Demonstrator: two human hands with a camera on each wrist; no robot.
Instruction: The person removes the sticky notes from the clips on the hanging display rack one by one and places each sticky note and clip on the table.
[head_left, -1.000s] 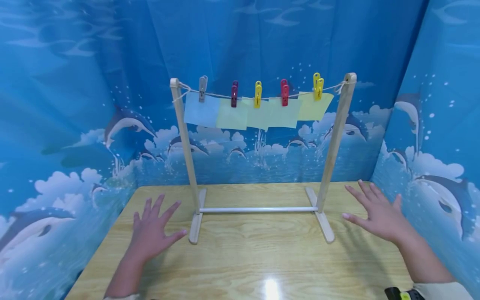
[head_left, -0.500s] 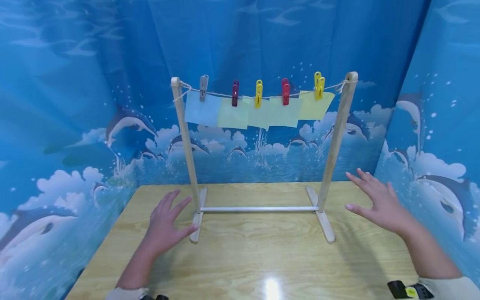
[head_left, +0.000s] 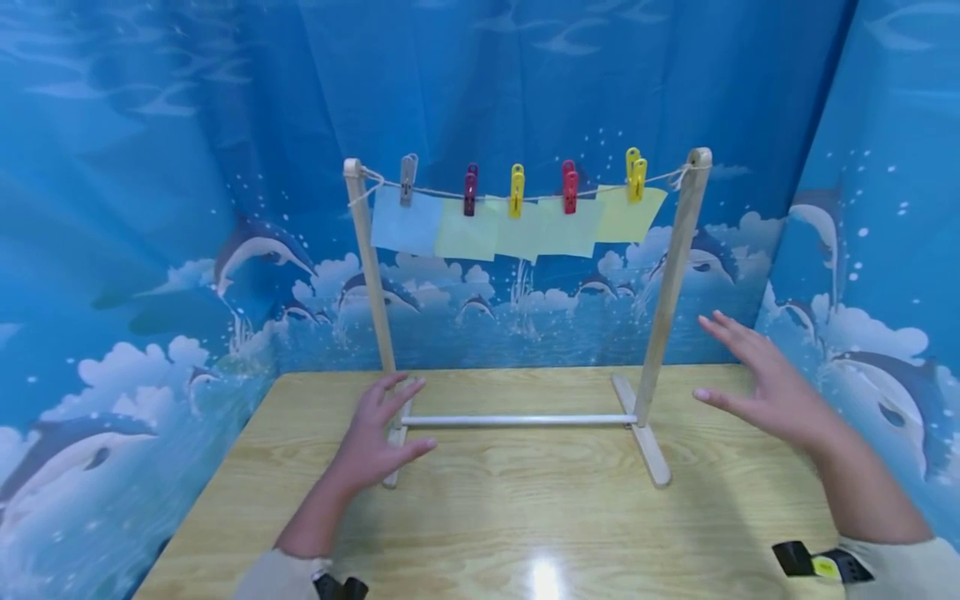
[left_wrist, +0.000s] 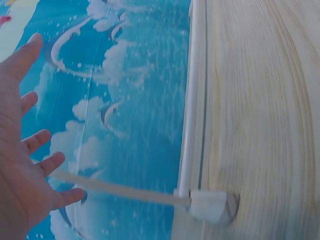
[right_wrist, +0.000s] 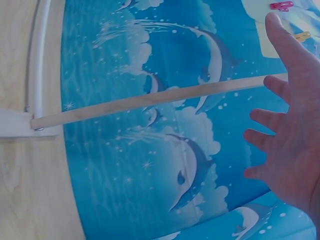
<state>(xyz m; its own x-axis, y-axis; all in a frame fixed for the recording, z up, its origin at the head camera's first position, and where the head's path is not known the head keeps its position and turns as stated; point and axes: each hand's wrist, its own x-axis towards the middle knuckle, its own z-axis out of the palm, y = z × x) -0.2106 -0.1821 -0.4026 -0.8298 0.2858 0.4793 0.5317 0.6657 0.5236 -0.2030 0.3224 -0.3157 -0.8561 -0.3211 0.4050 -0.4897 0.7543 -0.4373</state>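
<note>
My left hand (head_left: 375, 437) is held with fingers and thumb spread, overlapping the lower left post of a wooden clothesline stand (head_left: 672, 283) in the head view. To the right of the stand, my right hand (head_left: 772, 387) hovers with its thumb apart from the fingers. Both palms hold nothing. Along the stand's cord (head_left: 442, 192), a grey clothes peg (head_left: 407, 180) grips a light blue paper (head_left: 405, 232). Dark red (head_left: 470, 190), yellow and red pegs follow over pale green papers (head_left: 465, 237), and another yellow peg (head_left: 636, 177) holds a yellowish paper (head_left: 624, 221) at the right.
The stand's feet (head_left: 651, 454) and a white crossbar (head_left: 517, 420) rest on a wood-grain table (head_left: 510, 517). Blue dolphin-print curtains (head_left: 480, 67) enclose the table at the back and both sides. Each wrist wears a dark strap device (head_left: 821, 564).
My left hand has moved right, toward the stand's left post. My right hand has risen slightly and its fingers have drawn closer together. The stand and papers stay put.
</note>
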